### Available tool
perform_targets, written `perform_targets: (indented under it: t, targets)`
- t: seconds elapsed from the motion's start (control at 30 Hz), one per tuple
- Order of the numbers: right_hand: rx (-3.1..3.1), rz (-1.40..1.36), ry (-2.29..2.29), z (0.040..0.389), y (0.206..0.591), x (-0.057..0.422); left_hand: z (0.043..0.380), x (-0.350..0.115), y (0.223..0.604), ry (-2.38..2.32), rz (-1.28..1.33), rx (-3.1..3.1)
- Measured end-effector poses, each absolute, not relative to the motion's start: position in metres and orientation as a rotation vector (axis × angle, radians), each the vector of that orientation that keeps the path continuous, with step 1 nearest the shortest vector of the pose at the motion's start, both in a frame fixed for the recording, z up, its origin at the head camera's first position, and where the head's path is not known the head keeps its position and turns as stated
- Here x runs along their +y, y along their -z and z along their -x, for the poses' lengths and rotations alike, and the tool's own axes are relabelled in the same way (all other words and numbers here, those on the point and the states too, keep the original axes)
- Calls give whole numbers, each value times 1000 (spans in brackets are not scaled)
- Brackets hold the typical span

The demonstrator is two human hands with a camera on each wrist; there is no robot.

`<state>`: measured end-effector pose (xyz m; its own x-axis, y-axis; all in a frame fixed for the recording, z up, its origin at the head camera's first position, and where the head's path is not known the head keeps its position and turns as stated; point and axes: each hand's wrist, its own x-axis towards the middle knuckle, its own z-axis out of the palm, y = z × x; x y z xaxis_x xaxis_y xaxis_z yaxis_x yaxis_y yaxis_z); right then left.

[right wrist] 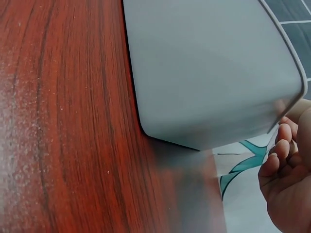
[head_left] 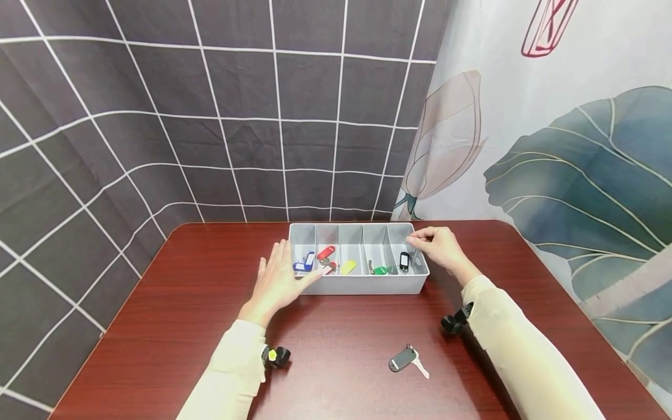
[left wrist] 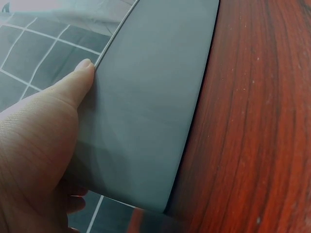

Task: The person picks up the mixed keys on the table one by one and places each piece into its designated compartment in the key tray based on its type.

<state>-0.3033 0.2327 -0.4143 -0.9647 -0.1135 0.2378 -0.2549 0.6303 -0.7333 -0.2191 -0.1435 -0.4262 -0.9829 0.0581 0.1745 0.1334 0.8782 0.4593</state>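
A grey five-compartment box (head_left: 362,284) stands at the table's back edge. My left hand (head_left: 280,280) lies along its left end, fingers extended, thumb over the front rim; in the left wrist view the thumb (left wrist: 73,86) touches the front wall. At the right end my right hand (head_left: 438,248) reaches over the rim, thumb and forefinger close together above the last compartment. Whatever is between those fingertips is too small to make out. Below them lies a black key tag (head_left: 403,261). In the right wrist view the other fingers (right wrist: 277,162) curl outside the box corner.
The other compartments hold blue key tags (head_left: 310,261), red key tags (head_left: 326,252), a yellow tag (head_left: 348,267) and a green key tag (head_left: 380,270). A dark key tag (head_left: 403,359) with a silver key (head_left: 420,367) lies on the reddish-brown table (head_left: 325,361) in front.
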Motion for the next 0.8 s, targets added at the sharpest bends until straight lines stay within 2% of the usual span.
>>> perform_targets:
  t: [0.8]
  targets:
    - [-2689,-489,-1469,235,393,260,217,-144,424,731,166,-2913]
